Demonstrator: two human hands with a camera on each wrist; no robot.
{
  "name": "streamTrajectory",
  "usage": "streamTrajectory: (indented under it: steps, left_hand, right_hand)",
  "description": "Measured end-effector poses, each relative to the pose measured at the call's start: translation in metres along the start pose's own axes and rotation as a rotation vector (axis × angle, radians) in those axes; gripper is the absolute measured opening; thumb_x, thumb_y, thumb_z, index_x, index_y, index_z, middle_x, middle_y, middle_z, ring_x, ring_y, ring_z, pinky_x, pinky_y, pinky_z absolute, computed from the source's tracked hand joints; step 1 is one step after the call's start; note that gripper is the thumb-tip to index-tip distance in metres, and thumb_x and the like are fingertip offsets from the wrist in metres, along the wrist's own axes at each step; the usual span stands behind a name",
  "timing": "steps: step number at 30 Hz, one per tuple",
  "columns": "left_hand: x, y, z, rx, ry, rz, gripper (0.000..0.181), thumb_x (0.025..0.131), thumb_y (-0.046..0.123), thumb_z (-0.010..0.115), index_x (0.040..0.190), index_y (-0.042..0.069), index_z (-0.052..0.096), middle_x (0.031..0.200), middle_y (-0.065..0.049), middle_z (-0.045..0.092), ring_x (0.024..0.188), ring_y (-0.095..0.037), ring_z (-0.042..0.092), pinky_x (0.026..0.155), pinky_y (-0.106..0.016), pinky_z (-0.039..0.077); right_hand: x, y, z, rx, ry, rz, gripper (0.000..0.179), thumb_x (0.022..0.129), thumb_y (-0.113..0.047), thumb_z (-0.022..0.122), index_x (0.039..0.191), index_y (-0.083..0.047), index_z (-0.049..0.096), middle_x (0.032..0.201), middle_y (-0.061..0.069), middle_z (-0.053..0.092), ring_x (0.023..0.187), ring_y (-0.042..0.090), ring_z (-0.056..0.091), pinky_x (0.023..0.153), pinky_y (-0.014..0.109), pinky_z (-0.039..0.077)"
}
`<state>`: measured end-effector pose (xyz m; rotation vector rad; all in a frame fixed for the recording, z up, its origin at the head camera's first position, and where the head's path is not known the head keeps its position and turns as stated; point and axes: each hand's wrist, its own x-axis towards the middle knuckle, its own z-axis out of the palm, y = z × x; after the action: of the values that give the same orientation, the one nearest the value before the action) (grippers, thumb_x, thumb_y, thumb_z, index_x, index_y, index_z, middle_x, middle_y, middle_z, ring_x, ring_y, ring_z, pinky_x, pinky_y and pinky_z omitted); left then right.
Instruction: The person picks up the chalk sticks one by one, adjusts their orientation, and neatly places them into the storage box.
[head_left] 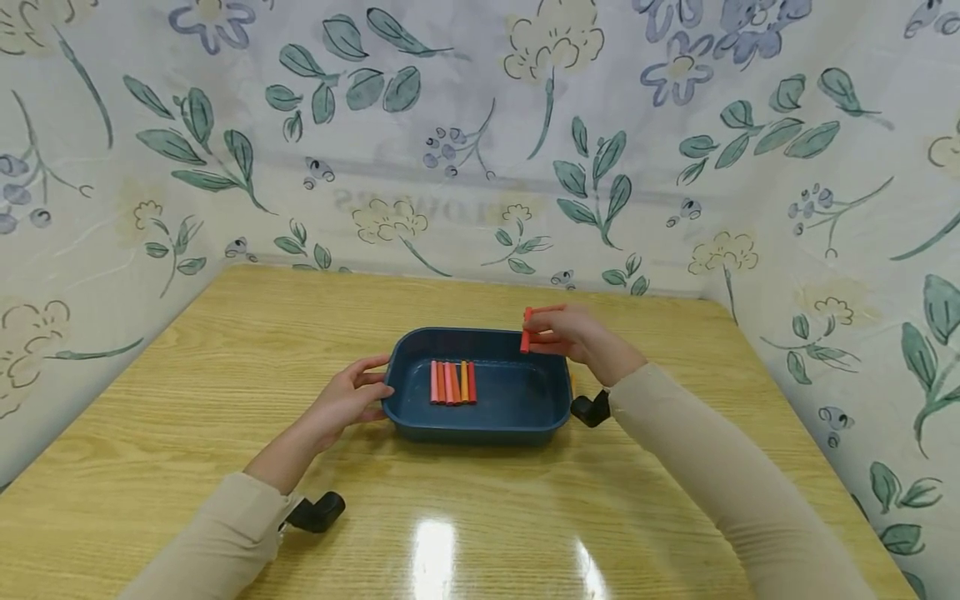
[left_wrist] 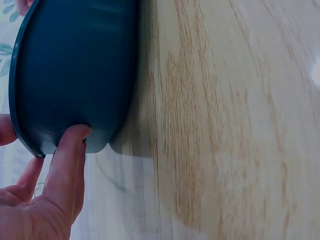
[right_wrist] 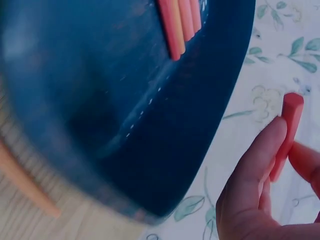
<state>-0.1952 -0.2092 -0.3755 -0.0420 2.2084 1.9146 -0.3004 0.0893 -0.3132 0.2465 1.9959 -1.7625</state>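
Note:
A dark blue rectangular box (head_left: 517,408) stands on the table. My left hand (head_left: 347,402) grips its left end, with fingers (left_wrist: 65,160) against the outer wall and one fingertip over the rim. Inside, left of the middle, several short sticks (head_left: 450,383) in pink, orange, yellow and red lie side by side. Above the far right part of the rim, my right hand (head_left: 573,333) pinches a red six-sided stick (right_wrist: 291,112) between thumb and fingers. The stick is upright in the head view and apart from the box.
Beside the box's right end, an orange stick (right_wrist: 30,182) lies on the wooden table (head_left: 247,350), mostly hidden in the head view. Flower-patterned cloth (head_left: 465,167) encloses the table at the back and sides. Black camera mounts (head_left: 318,512) stick out from both wrists.

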Motion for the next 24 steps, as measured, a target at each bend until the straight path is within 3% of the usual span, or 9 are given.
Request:
streamTrajectory:
  steps: [8,24]
  left_hand:
    - [-0.001,0.002,0.002,0.000,0.005,-0.003,0.058,0.093,0.003,0.049,0.144,-0.002,0.023,0.134,-0.033,0.034,0.099,-0.031,0.059,0.080,-0.041,0.053]
    - [-0.002,0.002,0.001,0.005,0.013,-0.014,0.058,0.093,0.003,0.049,0.144,-0.001,0.023,0.135,-0.032,0.033,0.100,-0.033,0.059,0.080,-0.042,0.052]
  right_hand:
    - [0.010,-0.003,0.024,-0.028,-0.132,0.047,0.038,0.087,-0.003,0.063,0.122,0.004,0.052,0.103,0.015,0.059,0.081,0.021,0.061,0.078,0.031,0.054]
    - [0.039,0.012,0.052,-0.166,-0.173,0.185,0.023,0.084,0.002,0.065,0.107,0.008,0.064,0.088,0.015,0.065,0.071,0.021,0.064,0.071,0.032,0.056]
